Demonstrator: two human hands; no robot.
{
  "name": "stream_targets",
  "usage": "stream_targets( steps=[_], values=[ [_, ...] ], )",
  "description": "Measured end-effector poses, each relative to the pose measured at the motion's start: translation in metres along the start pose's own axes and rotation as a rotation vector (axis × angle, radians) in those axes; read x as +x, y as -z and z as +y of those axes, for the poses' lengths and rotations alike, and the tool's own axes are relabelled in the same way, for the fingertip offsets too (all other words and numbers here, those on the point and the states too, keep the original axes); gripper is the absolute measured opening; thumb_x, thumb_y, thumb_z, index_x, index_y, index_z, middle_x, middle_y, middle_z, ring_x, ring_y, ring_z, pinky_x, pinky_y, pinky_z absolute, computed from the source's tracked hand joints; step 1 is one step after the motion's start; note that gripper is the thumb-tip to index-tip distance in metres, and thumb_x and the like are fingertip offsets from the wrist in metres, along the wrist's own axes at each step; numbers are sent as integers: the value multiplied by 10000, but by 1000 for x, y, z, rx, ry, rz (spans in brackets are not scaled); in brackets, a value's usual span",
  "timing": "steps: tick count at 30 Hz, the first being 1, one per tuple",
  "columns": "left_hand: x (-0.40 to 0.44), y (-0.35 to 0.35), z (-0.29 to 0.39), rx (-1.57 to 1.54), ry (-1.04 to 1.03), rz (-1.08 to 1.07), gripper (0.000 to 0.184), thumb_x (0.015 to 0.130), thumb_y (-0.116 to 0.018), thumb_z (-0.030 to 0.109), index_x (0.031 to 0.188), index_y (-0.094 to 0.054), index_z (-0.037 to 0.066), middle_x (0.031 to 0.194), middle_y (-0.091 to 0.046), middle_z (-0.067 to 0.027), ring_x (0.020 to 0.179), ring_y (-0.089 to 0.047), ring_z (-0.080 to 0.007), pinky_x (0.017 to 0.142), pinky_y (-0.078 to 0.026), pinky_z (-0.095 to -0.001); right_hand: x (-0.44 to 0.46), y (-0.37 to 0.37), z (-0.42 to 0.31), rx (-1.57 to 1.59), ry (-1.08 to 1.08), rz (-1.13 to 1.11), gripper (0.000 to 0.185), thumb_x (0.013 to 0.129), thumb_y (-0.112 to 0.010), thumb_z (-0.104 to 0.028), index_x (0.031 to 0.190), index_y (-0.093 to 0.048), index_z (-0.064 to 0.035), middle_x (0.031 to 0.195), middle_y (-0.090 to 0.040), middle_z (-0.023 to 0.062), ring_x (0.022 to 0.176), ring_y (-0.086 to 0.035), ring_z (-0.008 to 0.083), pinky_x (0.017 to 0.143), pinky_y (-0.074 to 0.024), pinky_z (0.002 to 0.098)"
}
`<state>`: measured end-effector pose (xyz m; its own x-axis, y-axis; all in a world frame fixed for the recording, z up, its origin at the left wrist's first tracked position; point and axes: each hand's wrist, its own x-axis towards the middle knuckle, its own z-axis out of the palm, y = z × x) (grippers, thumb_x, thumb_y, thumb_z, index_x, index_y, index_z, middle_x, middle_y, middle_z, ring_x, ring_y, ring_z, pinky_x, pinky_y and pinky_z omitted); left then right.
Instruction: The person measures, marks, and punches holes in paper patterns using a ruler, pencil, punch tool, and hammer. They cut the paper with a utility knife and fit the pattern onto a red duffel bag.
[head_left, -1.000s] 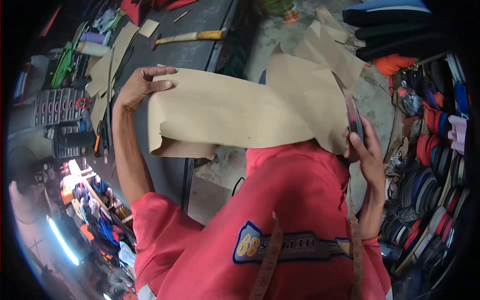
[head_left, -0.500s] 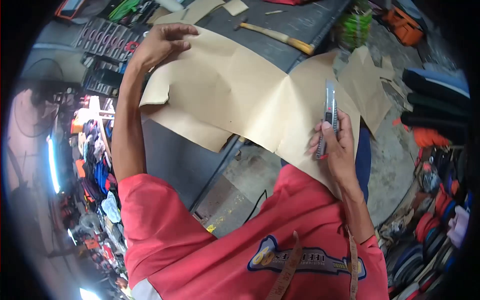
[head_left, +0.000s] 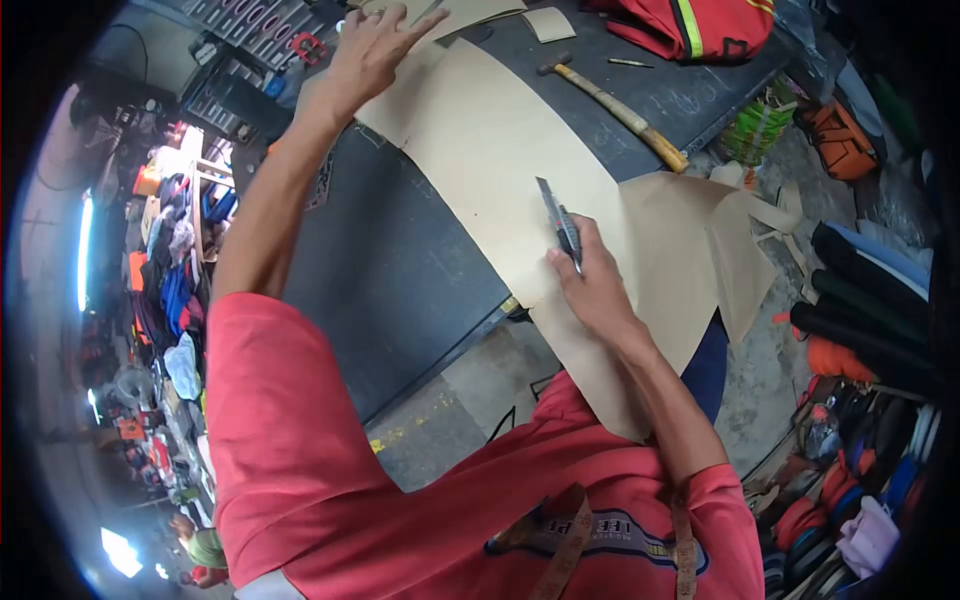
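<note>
A large sheet of brown paper (head_left: 520, 140) lies across the dark tabletop (head_left: 410, 260) and hangs over its edge toward my lap. My right hand (head_left: 595, 275) grips a utility knife (head_left: 560, 225) above the paper, its blade pointing up and away from me. Near the paper's far left end, my left hand (head_left: 375, 55) is spread with its fingers apart and nothing held in it. A measuring tape (head_left: 570, 545) hangs down over my red shirt.
A hammer (head_left: 620, 115) lies beyond the paper, near a small paper piece (head_left: 549, 25) and a red bag (head_left: 690, 28). Dark fabric rolls (head_left: 860, 290) are at the right. A person (head_left: 205, 550) appears at the lower left.
The paper has come down onto the tabletop. My left hand has moved farther out and its fingers have spread. My right hand has carried the knife left over the paper.
</note>
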<state>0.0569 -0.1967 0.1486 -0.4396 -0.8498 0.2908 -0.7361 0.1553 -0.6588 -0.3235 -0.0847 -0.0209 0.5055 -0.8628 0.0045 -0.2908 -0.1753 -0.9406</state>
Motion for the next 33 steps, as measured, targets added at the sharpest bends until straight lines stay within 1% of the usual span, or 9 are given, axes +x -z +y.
stream_targets(
  steps=[1,2,4,6,11,19,21,27,33],
  values=[
    [-4,2,17,109,64,70,850,875,-712,-10,1631,-461,289,1410,-566,-150,1215,-584,-317,951,-434,-448,3,-2,-3,34,-36,-35,418,1092,-570,-218,1426,-433,-8,1192,-646,279,1169,-620,459,1039,-452,514],
    [-9,-4,38,-15,162,239,760,883,-675,14,1583,-505,256,1256,-642,-156,1128,-642,-358,968,-454,-453,5,-5,1,23,-43,-44,418,1092,-570,-218,1426,-433,-8,1192,-646,279,1169,-620,459,1039,-452,514],
    [-39,25,103,-422,372,171,648,901,-683,40,1522,-562,177,1282,-631,-174,1169,-618,-387,994,-447,-511,12,-14,15,72,-89,11,422,1126,-536,-309,1433,-458,-32,945,-612,98,783,-634,161,742,-538,351],
    [-76,49,163,-768,475,-3,410,964,-670,128,1371,-652,76,1267,-641,-195,1182,-609,-390,1046,-434,-567,12,-9,9,196,-127,-9,399,1138,-514,-295,1430,-450,-30,944,-607,90,756,-631,149,719,-545,335],
    [-132,87,263,-757,555,-413,711,1014,-619,571,1553,-530,115,1685,-389,-169,1571,-338,-408,1210,-181,-774,22,9,11,461,-176,-71,409,1138,-508,-253,1454,-405,-15,946,-609,81,739,-650,133,671,-574,302],
    [-134,70,263,-694,582,-463,772,1034,-541,630,1624,-449,141,1744,-313,-109,1612,-263,-384,1234,-147,-763,75,129,13,230,-10,169,308,1122,-565,-223,1369,-526,-42,1009,-665,32,807,-641,76,716,-521,249],
    [-137,72,263,-715,567,-479,790,1024,-558,631,1625,-445,130,1744,-311,-114,1613,-265,-379,1244,-135,-753,78,147,8,201,24,108,271,1108,-588,-214,1325,-576,-52,1024,-685,29,865,-645,80,752,-502,256],
    [-148,85,262,-763,610,-505,977,919,-638,729,1650,-399,128,1759,-270,-133,1636,-197,-372,1276,-86,-714,72,145,-23,-676,411,-329,310,1030,-660,-252,1235,-689,-22,1076,-706,172,1011,-667,410,897,-525,465],
    [-147,87,263,-768,656,-596,1220,735,-803,751,1677,-340,128,1777,-221,-112,1651,-137,-367,1294,-53,-684,80,95,-27,-848,609,-513,263,992,-688,-253,1197,-737,-97,1042,-699,115,1020,-679,340,886,-513,470]
  ],
)
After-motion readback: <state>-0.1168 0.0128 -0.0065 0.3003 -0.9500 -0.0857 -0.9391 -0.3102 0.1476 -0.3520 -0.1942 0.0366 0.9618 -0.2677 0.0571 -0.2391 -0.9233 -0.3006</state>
